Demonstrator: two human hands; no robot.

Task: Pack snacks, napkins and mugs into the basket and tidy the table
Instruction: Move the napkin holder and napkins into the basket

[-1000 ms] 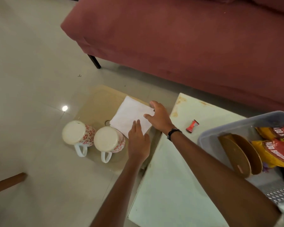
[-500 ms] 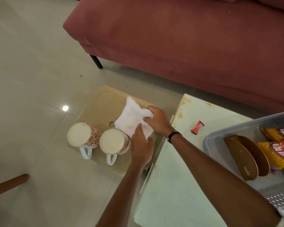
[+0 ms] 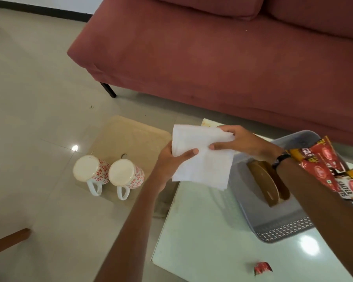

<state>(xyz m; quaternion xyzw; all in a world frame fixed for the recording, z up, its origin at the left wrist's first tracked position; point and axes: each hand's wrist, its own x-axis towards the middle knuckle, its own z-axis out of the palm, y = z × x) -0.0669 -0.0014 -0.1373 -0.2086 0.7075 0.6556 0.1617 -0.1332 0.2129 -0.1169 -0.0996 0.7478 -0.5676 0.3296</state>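
Both hands hold a stack of white napkins (image 3: 202, 159) in the air between the low side table and the basket. My left hand (image 3: 171, 159) grips its left edge, my right hand (image 3: 238, 142) pinches its top right corner. A grey plastic basket (image 3: 281, 226) stands on the white table (image 3: 202, 237) just right of the napkins, with brown wooden plates (image 3: 267, 186) upright inside and red snack packets (image 3: 326, 169) at its right end. Two white mugs with red flower print (image 3: 92, 174) (image 3: 126, 177) stand upside down on the beige side table (image 3: 126, 135).
A dark pink sofa (image 3: 212, 53) runs along the far side, one black leg (image 3: 108, 89) on the tiled floor. A small red wrapper (image 3: 262, 268) lies near the white table's front edge. A brown wooden leg (image 3: 8, 240) pokes in at lower left.
The napkins have been lifted off the beige side table and carried right toward the basket, now held in both hands. The view has shifted left and down.
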